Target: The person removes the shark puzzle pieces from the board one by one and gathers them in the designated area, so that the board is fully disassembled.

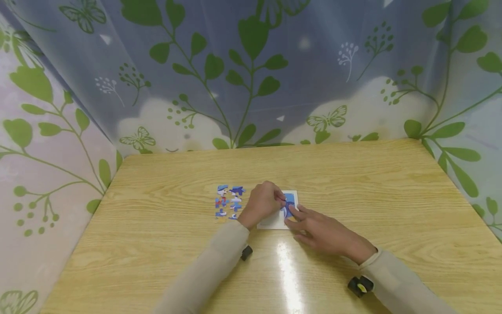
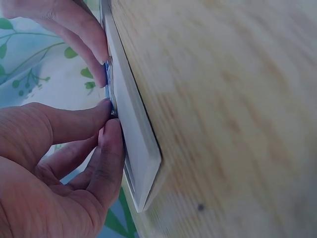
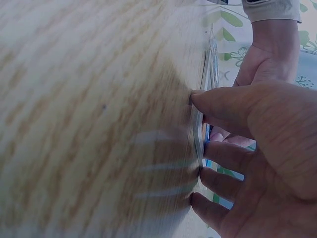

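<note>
A white puzzle tray (image 1: 271,224) lies on the table, with joined blue puzzle pieces (image 1: 289,198) along its right side. Over the tray, the thumb and forefinger of my left hand (image 1: 263,201) pinch a small puzzle piece, mostly hidden by the fingertips. In the left wrist view, that left hand (image 2: 64,163) works low against the tray's surface. My right hand (image 1: 323,229) rests at the tray's right edge, its extended fingers touching the joined pieces and the rim. Seen from the right wrist, the fingers (image 3: 225,153) are spread along the tray's side.
Several loose puzzle pieces (image 1: 222,201) lie in two columns left of the tray. The wooden table (image 1: 157,261) reaches back to a leaf-patterned curtain (image 1: 306,87), with similar cloth at both sides.
</note>
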The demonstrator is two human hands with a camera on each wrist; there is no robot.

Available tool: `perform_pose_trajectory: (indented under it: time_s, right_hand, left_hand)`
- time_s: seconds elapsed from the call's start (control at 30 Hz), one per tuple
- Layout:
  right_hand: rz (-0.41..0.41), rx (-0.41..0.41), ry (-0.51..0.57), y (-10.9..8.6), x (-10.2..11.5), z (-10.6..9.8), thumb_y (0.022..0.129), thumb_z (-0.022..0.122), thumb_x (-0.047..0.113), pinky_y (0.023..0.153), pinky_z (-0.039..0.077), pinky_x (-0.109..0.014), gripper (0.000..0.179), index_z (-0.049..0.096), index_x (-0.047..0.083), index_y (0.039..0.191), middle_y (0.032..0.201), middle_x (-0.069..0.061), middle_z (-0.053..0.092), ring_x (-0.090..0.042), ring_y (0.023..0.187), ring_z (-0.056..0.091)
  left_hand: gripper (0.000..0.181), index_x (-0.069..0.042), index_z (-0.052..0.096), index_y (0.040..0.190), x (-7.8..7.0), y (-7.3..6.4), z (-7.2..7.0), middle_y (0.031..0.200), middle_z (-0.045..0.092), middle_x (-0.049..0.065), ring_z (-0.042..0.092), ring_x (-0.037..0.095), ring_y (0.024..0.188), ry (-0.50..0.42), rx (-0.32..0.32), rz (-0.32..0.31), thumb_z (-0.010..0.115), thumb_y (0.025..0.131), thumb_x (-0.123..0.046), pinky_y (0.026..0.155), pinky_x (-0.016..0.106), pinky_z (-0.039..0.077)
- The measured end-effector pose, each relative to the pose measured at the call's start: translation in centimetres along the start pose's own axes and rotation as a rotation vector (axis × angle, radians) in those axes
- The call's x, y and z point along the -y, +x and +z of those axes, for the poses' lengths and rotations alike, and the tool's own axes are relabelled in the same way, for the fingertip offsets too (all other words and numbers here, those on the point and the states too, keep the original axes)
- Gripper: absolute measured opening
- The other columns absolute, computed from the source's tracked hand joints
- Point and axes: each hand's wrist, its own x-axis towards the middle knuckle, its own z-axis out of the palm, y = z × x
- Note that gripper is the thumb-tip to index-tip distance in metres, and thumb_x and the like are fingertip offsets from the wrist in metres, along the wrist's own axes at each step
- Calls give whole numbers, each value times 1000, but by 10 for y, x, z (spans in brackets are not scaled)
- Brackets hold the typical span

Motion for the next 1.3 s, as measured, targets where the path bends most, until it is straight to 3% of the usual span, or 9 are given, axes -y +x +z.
perform_pose_trajectory:
  time_s: [0.47,0.77,1.03,1.3]
  right_hand:
    - [-13,-8,-2,0,-1,2,101,64,15,108,37,-62,44,56,1,141,155,-28,33,-53,141,32]
    - [-9,-7,-4,-1,-1,2,100,64,15,109,35,-62,44,56,1,142,156,-28,32,-51,142,31]
    - [-4,-14,-11,0,0,1,100,64,15,110,35,-61,43,58,1,141,155,-28,34,-51,142,33]
    - [7,-12,-18,0,-1,2,100,64,15,111,34,-60,44,57,2,142,155,-27,35,-50,142,33]
  left_hand:
    - [4,-6,79,85,3,-2,0,78,72,-2,63,8,70,-65,-53,40,81,86,-9,66,24,51]
    - [4,-9,78,83,2,-3,0,74,69,-4,61,9,68,-79,-53,-8,80,87,-11,62,23,49]
    - [4,-10,77,86,13,-11,-12,79,70,-3,62,12,74,-76,-74,8,79,88,-13,68,28,51]
    - [4,-6,77,87,27,-19,-29,80,70,0,62,15,74,-86,-100,-6,78,87,-10,65,28,51]
